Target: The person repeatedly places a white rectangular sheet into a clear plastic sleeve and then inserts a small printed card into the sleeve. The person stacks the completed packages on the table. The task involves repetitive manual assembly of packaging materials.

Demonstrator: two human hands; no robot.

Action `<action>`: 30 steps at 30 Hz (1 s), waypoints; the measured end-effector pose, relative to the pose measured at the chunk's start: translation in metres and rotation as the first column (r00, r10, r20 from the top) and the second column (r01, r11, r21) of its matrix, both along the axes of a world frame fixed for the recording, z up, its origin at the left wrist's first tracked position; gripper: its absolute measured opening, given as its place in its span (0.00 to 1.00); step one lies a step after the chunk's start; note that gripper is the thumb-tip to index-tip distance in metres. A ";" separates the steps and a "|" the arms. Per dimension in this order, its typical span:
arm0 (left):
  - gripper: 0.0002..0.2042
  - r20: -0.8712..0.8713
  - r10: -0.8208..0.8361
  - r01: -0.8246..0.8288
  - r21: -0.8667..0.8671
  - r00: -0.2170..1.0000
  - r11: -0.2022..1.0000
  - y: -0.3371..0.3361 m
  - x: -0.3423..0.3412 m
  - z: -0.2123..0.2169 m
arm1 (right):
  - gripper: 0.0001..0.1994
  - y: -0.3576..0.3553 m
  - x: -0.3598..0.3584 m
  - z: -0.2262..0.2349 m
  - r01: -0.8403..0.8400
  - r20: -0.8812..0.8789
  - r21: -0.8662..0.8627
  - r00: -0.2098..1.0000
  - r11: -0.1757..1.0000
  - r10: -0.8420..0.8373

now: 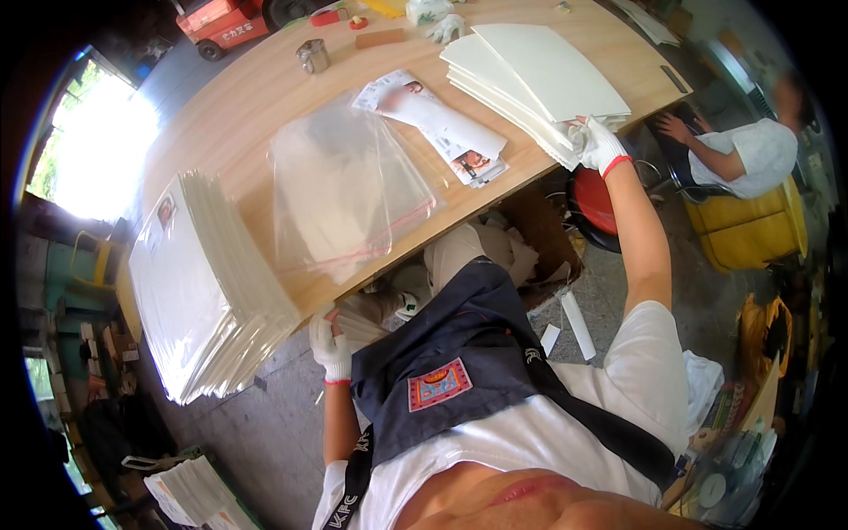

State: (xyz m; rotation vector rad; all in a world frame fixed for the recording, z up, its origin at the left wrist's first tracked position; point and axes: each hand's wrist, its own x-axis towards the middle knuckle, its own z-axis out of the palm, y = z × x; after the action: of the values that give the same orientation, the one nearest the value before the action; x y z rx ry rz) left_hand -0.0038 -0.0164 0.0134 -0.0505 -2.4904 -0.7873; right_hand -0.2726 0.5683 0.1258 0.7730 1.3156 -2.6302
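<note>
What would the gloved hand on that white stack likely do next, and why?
Probably lift the top sheet off: the right hand grips the near corner of the white sheet stack, the clear bags lie spread on the table, and the left hand rests low, holding nothing.

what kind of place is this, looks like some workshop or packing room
Probably a small packing workshop. A long wooden table carries a stack of white sheets under the gloved right hand, clear plastic sleeves, and a tall pile of already bagged sheets. Another person sits nearby.
</note>
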 end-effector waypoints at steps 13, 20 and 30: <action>0.19 0.262 -0.081 0.197 -0.455 0.962 0.869 0.057 -0.171 0.040 | 0.08 0.063 -0.091 -0.003 0.370 -0.304 0.092 0.895 0.925 -0.327; 0.13 0.391 0.059 0.148 -0.479 0.919 0.865 0.076 -0.197 0.055 | 0.15 -0.025 0.051 0.031 0.116 -0.392 0.143 0.918 0.983 -0.051; 0.08 0.387 0.043 0.104 -0.350 0.921 0.931 0.056 -0.206 0.050 | 0.24 -0.090 0.183 0.019 -0.479 -0.042 -0.058 0.878 0.876 0.477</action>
State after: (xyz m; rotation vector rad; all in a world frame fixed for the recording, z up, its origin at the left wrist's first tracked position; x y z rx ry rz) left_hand -0.2095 0.0400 0.0630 -0.0710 -2.9968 -0.3548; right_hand -0.0893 0.4786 0.1446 0.3403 1.2235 -2.2751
